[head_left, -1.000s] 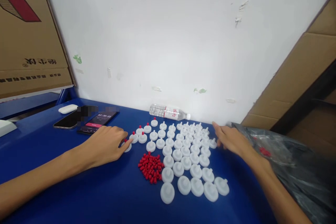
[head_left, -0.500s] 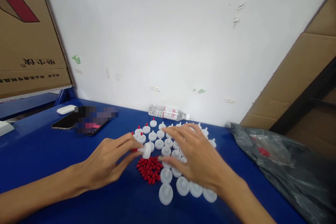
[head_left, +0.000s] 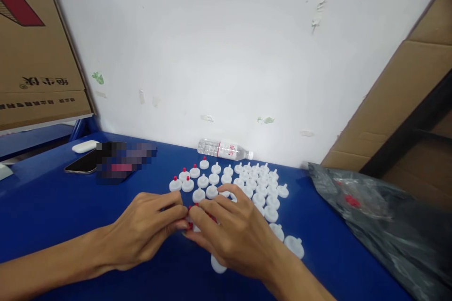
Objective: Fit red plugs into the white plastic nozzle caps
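My left hand (head_left: 150,225) and my right hand (head_left: 235,233) meet over the blue table. Between their closed fingertips is a white nozzle cap (head_left: 196,228), mostly hidden; a little red shows beside it. The left fingers pinch its spout end, where the red tip is, while the right fingers grip around the white base. Small red tip covers are partly visible behind and between the right fingers. Beyond the hands stand many white nozzle caps (head_left: 213,178) with bare spouts. Several at the left, such as one capped nozzle (head_left: 175,184), wear red tips.
A clear plastic bottle (head_left: 226,149) lies against the wall. At the left are a phone (head_left: 83,162), a blurred-out object (head_left: 125,162) and a white case (head_left: 84,146). A grey plastic bag (head_left: 395,225) covers the right side, beside cardboard (head_left: 384,99). A large carton (head_left: 38,56) stands left.
My right hand has moved left and down from above the white caps and closed on the nozzle cap in my left hand. Both hands now cover the red pile.
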`<state>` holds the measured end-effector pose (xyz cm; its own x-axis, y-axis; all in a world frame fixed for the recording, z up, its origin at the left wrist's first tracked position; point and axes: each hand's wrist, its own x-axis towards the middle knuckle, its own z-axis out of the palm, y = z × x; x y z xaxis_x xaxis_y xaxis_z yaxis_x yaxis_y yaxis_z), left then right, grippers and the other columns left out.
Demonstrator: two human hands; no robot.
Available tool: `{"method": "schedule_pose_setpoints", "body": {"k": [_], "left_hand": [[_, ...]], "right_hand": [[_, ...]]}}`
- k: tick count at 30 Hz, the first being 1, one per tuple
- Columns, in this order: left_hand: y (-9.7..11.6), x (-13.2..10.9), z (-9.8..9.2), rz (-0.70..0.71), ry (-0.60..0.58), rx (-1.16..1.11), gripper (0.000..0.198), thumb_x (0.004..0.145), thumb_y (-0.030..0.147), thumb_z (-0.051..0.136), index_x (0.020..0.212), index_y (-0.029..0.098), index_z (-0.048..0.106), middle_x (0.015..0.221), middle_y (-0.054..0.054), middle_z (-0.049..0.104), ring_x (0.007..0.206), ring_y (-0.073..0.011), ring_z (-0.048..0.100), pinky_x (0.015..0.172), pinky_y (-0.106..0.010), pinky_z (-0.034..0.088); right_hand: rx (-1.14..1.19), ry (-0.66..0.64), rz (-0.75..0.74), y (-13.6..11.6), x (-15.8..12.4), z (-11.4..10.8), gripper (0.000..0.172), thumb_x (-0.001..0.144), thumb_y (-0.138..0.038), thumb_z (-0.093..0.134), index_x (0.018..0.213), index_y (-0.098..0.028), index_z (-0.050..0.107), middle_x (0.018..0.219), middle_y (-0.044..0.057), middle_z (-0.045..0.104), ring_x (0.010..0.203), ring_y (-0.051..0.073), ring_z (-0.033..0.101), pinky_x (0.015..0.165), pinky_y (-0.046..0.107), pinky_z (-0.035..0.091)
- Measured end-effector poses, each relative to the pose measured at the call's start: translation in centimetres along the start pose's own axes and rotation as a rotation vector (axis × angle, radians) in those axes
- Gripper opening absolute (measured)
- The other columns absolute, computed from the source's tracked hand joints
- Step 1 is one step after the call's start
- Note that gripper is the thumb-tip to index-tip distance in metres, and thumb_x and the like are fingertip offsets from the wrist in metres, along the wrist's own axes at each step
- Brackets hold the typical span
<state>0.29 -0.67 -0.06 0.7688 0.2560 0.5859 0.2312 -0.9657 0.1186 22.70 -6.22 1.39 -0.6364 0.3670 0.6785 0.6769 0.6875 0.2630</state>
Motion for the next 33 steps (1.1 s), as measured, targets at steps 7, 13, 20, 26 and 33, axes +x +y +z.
{"method": "schedule_pose_setpoints", "body": {"k": [7, 13, 20, 26, 33], "left_hand": [[-1.3, 0.6, -1.2, -0.290, 0.184, -0.050, 0.036, 0.106, 0.018, 0.032, 0.071, 0.019, 0.038, 0.065, 0.003, 0.038, 0.056, -0.0125, 0.036, 0.055, -0.027, 0.031], [-2.2, 0.4, 0.2, -0.306, -0.139, 0.049, 0.028, 0.107, 0.028, 0.038, 0.096, 0.019, 0.063, 0.094, -0.003, 0.054, 0.073, -0.0138, 0.051, 0.064, -0.025, 0.040], [-2.5, 0.0, 0.6, -0.291, -0.213, -0.013, 0.031, 0.108, 0.025, 0.035, 0.112, 0.024, 0.066, 0.105, -0.005, 0.054, 0.079, -0.0131, 0.056, 0.069, -0.024, 0.045], [-2.4, -0.1, 1.0, -0.223, -0.202, -0.124, 0.024, 0.108, 0.024, 0.042, 0.125, 0.025, 0.059, 0.116, -0.005, 0.061, 0.100, -0.0163, 0.061, 0.085, -0.025, 0.049], [-2.1, 0.3, 0.6, -0.155, -0.213, -0.101, 0.022, 0.106, 0.024, 0.048, 0.124, 0.026, 0.060, 0.113, -0.004, 0.066, 0.107, -0.0190, 0.056, 0.097, -0.032, 0.048]], "right_hand": [[-0.214, 0.066, 0.270, 8.5, -3.3, -3.1, 0.016, 0.099, -0.021, 0.059, 0.114, -0.022, 0.064, 0.109, 0.004, 0.077, 0.090, 0.018, 0.071, 0.097, 0.041, 0.045], [-0.341, -0.124, 0.816, 15.4, -9.0, -4.6, 0.016, 0.096, -0.033, 0.056, 0.102, -0.023, 0.066, 0.101, 0.006, 0.074, 0.086, 0.024, 0.068, 0.083, 0.037, 0.047], [-0.354, -0.297, 1.011, 17.4, -12.2, -3.8, 0.023, 0.090, -0.040, 0.061, 0.087, -0.021, 0.074, 0.088, 0.011, 0.072, 0.077, 0.026, 0.067, 0.066, 0.034, 0.042], [-0.202, -0.413, 1.029, 17.6, -12.8, -2.9, 0.015, 0.088, -0.034, 0.064, 0.084, -0.023, 0.074, 0.084, 0.004, 0.076, 0.077, 0.021, 0.070, 0.066, 0.029, 0.043], [-0.113, -0.485, 1.027, 16.9, -12.0, -2.5, 0.022, 0.094, -0.036, 0.056, 0.088, -0.025, 0.074, 0.084, 0.002, 0.078, 0.078, 0.020, 0.072, 0.067, 0.027, 0.044]]}}
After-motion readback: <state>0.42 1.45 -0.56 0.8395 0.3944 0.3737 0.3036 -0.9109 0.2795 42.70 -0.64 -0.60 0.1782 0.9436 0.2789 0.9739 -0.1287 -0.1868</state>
